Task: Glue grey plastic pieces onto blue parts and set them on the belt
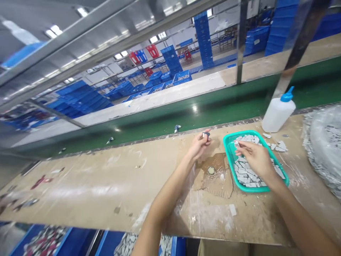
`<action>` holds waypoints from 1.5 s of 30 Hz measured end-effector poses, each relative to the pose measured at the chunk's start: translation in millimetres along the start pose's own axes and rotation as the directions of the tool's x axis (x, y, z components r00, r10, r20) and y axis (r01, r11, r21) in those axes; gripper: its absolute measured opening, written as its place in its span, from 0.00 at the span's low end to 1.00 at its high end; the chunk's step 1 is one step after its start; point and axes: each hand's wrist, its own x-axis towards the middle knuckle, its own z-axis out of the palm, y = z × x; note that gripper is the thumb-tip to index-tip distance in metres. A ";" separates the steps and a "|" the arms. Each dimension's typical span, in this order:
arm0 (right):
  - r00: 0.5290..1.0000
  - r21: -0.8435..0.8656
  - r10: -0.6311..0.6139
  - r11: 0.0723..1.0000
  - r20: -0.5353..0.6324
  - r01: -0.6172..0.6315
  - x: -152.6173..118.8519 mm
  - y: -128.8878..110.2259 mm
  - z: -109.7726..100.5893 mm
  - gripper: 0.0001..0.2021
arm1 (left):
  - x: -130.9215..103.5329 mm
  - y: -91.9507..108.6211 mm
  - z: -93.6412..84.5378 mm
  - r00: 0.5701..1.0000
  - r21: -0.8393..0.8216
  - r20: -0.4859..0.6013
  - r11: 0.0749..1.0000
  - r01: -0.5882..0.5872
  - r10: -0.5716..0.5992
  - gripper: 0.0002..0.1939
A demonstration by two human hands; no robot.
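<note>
My left hand (pixel 199 145) is closed on a small dark blue and white piece (pixel 206 134), held above the workbench near its far edge. Over a green plastic basket (pixel 228 161), my right hand (pixel 254 156) pinches a small white piece (pixel 236 143) between thumb and fingertips. Many flat white pieces (pixel 246 176) fill the basket, partly hidden under my right hand. Between my forearms lies a stained cardboard piece (pixel 217 181) with a small round pale disc (pixel 211 170) on it.
A white squeeze bottle (pixel 277 115) with a blue cap stands behind the basket. Far right lies a large plastic-wrapped bundle (pixel 323 138). Beyond the bench runs a green belt (pixel 149 122) carrying small blue-white pieces (pixel 177 128). Blue crates (pixel 102 245) sit below the front edge.
</note>
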 end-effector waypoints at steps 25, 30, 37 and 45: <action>0.695 -0.476 -0.468 0.509 0.546 0.717 -51.2 -28.3 60.2 0.07 | -89.2 -26.5 -56.3 0.971 -0.125 -0.158 0.972 -0.201 0.180 0.20; 0.655 -0.524 -0.461 0.393 0.598 0.756 -51.1 -28.3 62.6 0.08 | -84.7 -35.8 -53.2 0.966 -0.118 -0.133 0.964 -0.237 0.221 0.20; 0.630 -0.538 -0.432 0.329 0.645 0.776 -51.6 -29.2 64.6 0.06 | -85.2 -37.3 -51.6 0.964 -0.088 -0.087 0.962 -0.260 0.252 0.09; 0.659 -0.547 -0.409 0.368 0.631 0.752 -53.2 -33.9 64.3 0.08 | -86.6 -36.8 -53.0 0.958 -0.059 -0.084 0.959 -0.278 0.273 0.11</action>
